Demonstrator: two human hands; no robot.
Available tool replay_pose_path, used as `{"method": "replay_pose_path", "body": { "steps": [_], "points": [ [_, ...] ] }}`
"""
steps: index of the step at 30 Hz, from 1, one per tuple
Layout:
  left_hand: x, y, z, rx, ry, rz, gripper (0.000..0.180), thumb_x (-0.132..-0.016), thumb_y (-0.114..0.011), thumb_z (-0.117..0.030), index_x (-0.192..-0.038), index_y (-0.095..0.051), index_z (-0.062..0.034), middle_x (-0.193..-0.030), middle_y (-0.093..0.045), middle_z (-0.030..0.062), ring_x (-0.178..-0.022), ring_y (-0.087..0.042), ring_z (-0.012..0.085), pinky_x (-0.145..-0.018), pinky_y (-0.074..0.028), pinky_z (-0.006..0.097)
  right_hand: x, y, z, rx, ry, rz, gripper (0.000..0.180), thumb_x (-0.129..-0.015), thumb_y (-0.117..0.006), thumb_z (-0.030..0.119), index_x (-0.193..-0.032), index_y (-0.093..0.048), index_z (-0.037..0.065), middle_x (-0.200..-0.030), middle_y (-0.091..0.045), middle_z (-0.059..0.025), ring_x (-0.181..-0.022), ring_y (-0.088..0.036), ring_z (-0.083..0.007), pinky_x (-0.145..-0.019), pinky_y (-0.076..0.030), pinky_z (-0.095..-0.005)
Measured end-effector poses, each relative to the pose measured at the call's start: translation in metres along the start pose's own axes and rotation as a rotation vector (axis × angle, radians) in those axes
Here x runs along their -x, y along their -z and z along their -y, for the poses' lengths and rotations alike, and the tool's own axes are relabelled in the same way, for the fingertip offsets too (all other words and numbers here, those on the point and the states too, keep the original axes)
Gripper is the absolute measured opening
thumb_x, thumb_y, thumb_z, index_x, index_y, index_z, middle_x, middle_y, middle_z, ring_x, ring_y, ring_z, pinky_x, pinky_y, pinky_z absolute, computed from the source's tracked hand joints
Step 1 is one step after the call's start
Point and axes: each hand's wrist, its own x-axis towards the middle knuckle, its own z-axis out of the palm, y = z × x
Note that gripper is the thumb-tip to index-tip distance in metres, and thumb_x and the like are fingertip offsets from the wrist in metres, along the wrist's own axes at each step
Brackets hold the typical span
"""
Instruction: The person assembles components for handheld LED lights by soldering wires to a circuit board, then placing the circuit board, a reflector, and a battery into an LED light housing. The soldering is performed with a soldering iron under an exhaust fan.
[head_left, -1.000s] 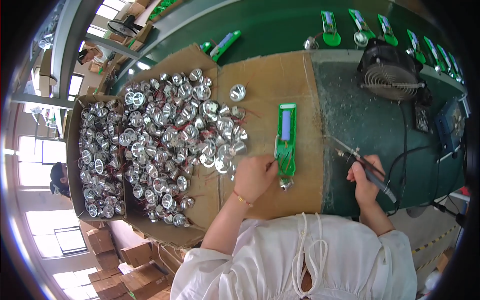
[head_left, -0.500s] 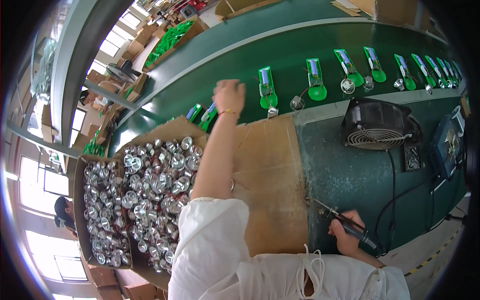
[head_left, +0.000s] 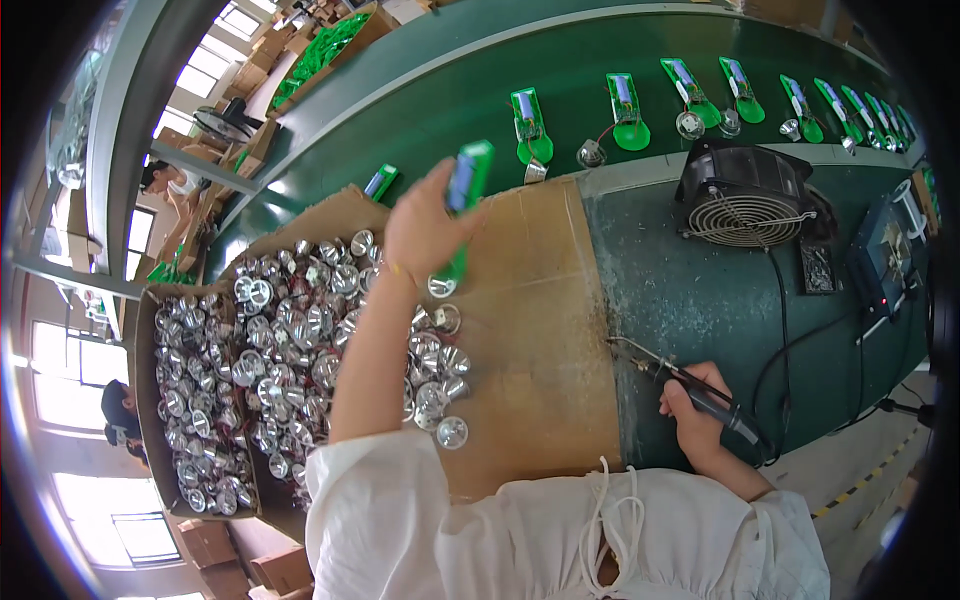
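Green case (head_left: 478, 172) in the left hand (head_left: 425, 225), over the cardboard (head_left: 535, 350), beside the reflectors (head_left: 320, 320).
That grip is closed around its middle; best held clear of the reflectors. The right hand (head_left: 698, 408) has its grip wrapped round the iron (head_left: 708, 398), tip best well apart from the case.

No text, label, brand, number or sign can be read on anything in view.

reflectors (head_left: 452, 432) look glossy and metallic, the held casing (head_left: 480, 180) plastic, the cardboard (head_left: 530, 350) matt.
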Motion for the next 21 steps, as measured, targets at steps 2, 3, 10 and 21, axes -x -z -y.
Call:
{"method": "replay_pose_path", "body": {
  "steps": [2,3,10,21],
  "points": [
    [0.048,-0.023,-0.034,0.032,0.015,0.096,0.07,-0.067,-0.067,-0.037,-0.125,-0.041,-0.0078,-0.097,-0.056,0.0194,-0.083,-0.058,0.035,-0.071,-0.048,0.042,-0.002,0.001,0.001,-0.037,-0.009,-0.052,0.013,-0.078,-0.061,0.005,-0.082,-0.049,0.002,-0.065,-0.057,-0.0056,-0.053,-0.054,-0.0087,-0.048,-0.044,-0.0216],
    [0.079,-0.032,-0.05,0.003,0.064,0.109,0.072,-0.067,-0.067,-0.038,-0.126,-0.038,-0.0079,-0.099,-0.055,0.019,-0.082,-0.058,0.0351,-0.07,-0.048,0.042,-0.002,0.0,0.003,-0.036,-0.016,-0.051,0.014,-0.078,-0.061,0.006,-0.081,-0.049,0.002,-0.064,-0.056,-0.0057,-0.053,-0.053,-0.009,-0.048,-0.044,-0.0215],
    [0.14,-0.052,-0.066,0.193,0.314,-0.2,0.068,-0.067,-0.069,-0.04,-0.12,-0.042,-0.0071,-0.102,-0.053,0.0149,-0.081,-0.057,0.0309,-0.068,-0.047,0.039,-0.001,-0.001,-0.001,-0.031,0.044,-0.026,0.015,-0.079,-0.061,0.008,-0.081,-0.048,0.002,-0.064,-0.056,-0.0062,-0.052,-0.053,-0.009,-0.047,-0.043,-0.0211],
    [0.074,-0.046,0.014,0.093,0.133,-0.317,0.015,-0.08,-0.06,-0.018,-0.09,-0.06,-0.0071,-0.079,-0.062,0.0092,-0.078,-0.059,0.0248,-0.066,-0.044,0.034,0.007,-0.004,-0.002,-0.031,0.073,-0.02,0.015,-0.078,-0.062,0.007,-0.081,-0.049,0.001,-0.064,-0.057,-0.0062,-0.052,-0.053,-0.0089,-0.047,-0.044,-0.0208]
  ]
}}
